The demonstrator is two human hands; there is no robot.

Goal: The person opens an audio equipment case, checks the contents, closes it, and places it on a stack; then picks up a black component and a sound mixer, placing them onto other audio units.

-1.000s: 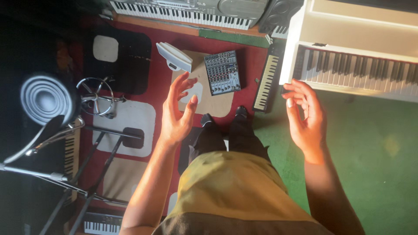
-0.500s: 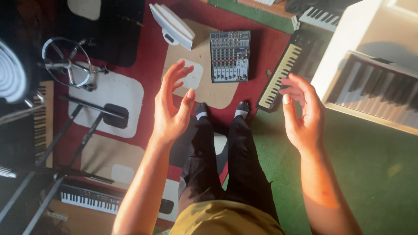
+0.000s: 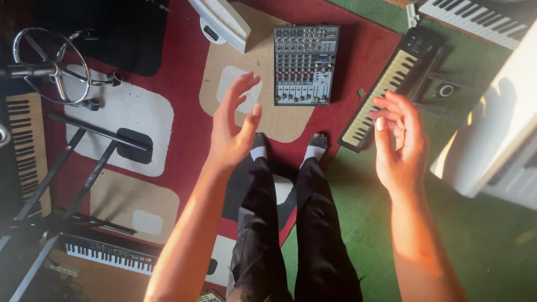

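My left hand (image 3: 232, 131) is raised in front of me, palm turned inward, fingers spread and empty. My right hand (image 3: 398, 140) hovers opposite it, fingers loosely curled and apart, holding nothing. Below them I see my legs in black trousers (image 3: 291, 223) standing on a patterned red rug (image 3: 184, 84). A grey audio mixer (image 3: 305, 64) lies on the floor beyond my left hand. A small keyboard (image 3: 380, 95) lies on the floor just beyond my right hand.
A white wedge-shaped device (image 3: 221, 22) lies at the top. A black keyboard stand (image 3: 84, 162) and a chrome stool frame (image 3: 53, 67) are on the left, with keyboards at the left edge (image 3: 25, 140) and lower left (image 3: 106, 254). A white piano (image 3: 498, 128) stands at right on green carpet (image 3: 486, 246).
The view has tilted further down and nearer the floor. Both hands stay raised and empty, and the left hand's fingers have spread a little.
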